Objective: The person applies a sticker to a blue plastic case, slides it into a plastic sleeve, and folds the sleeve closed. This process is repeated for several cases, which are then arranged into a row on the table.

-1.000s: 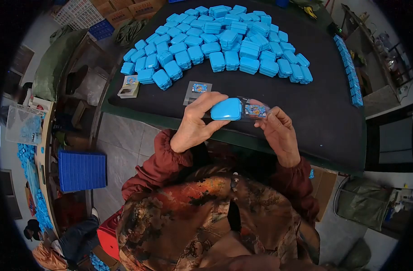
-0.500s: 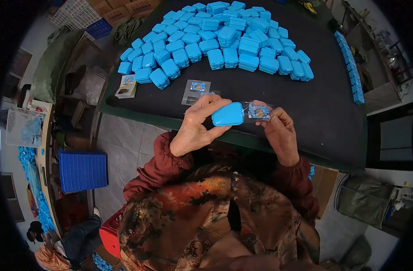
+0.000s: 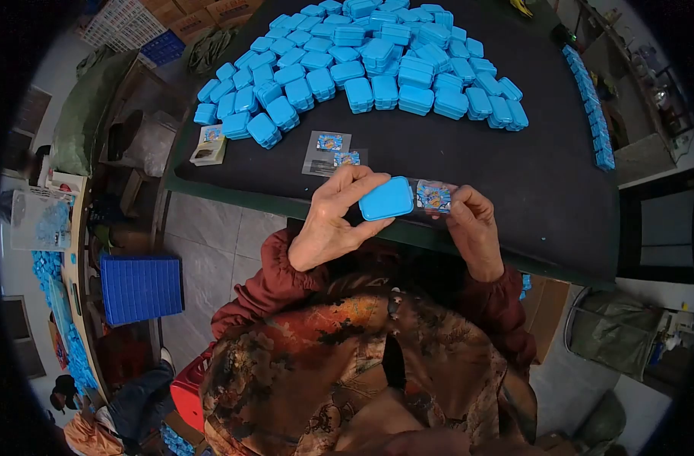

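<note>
Between the thumb and fingers of my left hand [image 3: 333, 216] is a small blue box [image 3: 386, 198] with rounded corners, held over the table's near edge. My right hand [image 3: 474, 228] pinches a clear film with a printed sticker [image 3: 433, 197], blue with yellow lettering. The film's left end meets the right side of the box. On the table just beyond my left hand lie clear sheets with similar printed stickers [image 3: 329, 142]. A stack of stickers [image 3: 208, 145] sits farther left, close to the table edge.
A large heap of blue boxes [image 3: 377, 57] covers the far part of the black table [image 3: 514, 175]. Along its right edge runs a row of stickered boxes [image 3: 588, 106]. A blue crate [image 3: 141, 289] stands left on the floor. A seated person [image 3: 138, 399] is at lower left.
The box in my left hand has turned slightly and shifted a little right. The sticker film has come closer against its side. The view has tilted slightly.
</note>
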`<action>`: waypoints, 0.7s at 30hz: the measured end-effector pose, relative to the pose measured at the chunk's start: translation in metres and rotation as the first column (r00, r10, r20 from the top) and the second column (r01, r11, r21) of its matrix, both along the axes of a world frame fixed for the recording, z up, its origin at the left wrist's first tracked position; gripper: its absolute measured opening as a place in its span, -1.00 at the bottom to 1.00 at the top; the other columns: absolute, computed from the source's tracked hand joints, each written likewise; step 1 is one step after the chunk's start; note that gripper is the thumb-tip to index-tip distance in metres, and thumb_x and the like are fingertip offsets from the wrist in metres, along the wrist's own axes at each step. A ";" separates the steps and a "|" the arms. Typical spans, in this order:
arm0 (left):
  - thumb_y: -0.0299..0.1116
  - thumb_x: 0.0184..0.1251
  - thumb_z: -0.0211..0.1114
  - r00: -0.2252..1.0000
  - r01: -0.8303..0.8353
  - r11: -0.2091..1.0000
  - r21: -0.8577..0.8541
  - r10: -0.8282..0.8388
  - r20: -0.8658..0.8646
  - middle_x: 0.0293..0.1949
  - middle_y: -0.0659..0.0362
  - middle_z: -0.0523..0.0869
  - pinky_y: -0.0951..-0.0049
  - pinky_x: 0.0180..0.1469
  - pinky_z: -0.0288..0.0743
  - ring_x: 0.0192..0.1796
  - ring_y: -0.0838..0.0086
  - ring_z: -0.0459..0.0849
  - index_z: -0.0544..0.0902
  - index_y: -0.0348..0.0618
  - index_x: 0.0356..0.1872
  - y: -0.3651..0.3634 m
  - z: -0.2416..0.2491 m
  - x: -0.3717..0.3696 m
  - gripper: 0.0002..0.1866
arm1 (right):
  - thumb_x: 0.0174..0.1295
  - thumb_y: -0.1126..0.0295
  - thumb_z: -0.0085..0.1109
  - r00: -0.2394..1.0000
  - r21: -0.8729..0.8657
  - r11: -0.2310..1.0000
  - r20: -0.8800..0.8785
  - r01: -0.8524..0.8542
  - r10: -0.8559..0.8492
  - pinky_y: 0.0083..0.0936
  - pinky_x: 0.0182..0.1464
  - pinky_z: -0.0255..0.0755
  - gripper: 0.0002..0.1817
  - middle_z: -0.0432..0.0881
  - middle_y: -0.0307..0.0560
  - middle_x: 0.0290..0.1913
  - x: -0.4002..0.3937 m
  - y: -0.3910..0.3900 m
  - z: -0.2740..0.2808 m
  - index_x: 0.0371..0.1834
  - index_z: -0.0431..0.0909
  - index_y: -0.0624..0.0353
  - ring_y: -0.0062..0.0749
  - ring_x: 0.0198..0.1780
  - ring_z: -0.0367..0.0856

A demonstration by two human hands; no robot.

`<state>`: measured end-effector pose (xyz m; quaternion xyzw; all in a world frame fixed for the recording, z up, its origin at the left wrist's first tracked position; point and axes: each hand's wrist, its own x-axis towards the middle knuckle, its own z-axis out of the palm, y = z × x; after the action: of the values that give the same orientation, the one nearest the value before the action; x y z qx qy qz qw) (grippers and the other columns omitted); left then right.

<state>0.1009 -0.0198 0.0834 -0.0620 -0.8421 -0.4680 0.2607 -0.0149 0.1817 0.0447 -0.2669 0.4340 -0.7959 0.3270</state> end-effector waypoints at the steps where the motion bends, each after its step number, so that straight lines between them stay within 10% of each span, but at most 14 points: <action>1: -0.53 -0.13 0.48 1.000 0.004 1.000 -0.015 -0.004 0.004 -0.15 0.04 0.57 0.38 -0.10 0.46 -0.12 0.30 0.58 0.58 -0.21 -0.01 0.000 0.000 0.000 -0.48 | 0.31 0.29 0.08 1.000 0.000 1.000 0.001 0.000 0.000 -0.57 -0.06 0.39 -0.81 0.51 0.09 0.09 0.001 -0.001 0.002 -0.38 0.48 0.16 -0.59 -0.14 0.49; 16: -0.57 -0.07 0.43 0.995 0.088 0.978 -0.190 -0.094 -0.024 -0.18 0.01 0.46 0.35 -0.20 0.41 -0.20 0.24 0.48 0.48 -0.21 0.12 0.008 -0.005 -0.009 -0.39 | 0.25 0.38 0.12 0.978 0.044 0.999 -0.207 -0.008 0.017 -0.52 0.01 0.36 -0.89 0.50 0.06 0.09 0.001 -0.005 0.025 -0.31 0.49 0.19 -0.52 -0.05 0.49; 21: -0.59 -0.06 0.43 0.976 -0.106 0.986 -0.130 0.079 -0.201 -0.15 0.02 0.46 0.41 -0.19 0.42 -0.19 0.30 0.50 0.52 -0.26 0.09 0.016 -0.013 -0.019 -0.44 | 0.16 0.47 0.16 0.584 0.048 0.679 -0.556 0.733 -0.591 -0.53 0.07 0.31 -0.42 0.34 0.04 0.21 0.017 -0.004 0.049 0.26 0.20 0.20 -0.44 0.11 0.40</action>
<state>0.0818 -0.0040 0.0707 -0.0865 -0.8452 -0.3867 0.3586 0.0025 0.1778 0.0932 -0.2310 0.6758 -0.6946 -0.0870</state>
